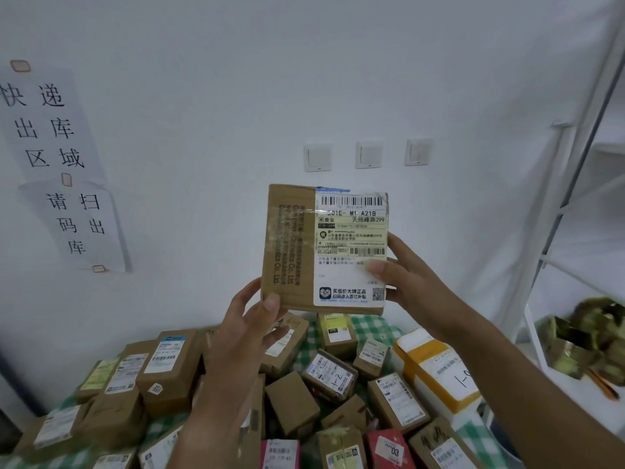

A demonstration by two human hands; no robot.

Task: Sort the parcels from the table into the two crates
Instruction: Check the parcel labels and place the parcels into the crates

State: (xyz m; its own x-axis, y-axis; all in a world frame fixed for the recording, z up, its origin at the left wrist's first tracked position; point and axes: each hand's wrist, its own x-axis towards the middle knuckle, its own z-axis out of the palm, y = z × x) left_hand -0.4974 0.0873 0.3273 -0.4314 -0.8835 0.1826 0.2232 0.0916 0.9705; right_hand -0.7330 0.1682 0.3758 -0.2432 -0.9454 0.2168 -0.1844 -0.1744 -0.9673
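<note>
parcel (pixel 324 248): you hold this flat cardboard box upright in the air above the table (pixel 370 324), label facing you.
left hand (pixel 252 319): thumb and fingers pinch its lower left corner.
right hand (pixel 402 275): thumb on the label (pixel 351 247), fingers clamped behind the right edge.
advice: read the label code before choosing; keep both grips firm.
crates: not in view.
</note>
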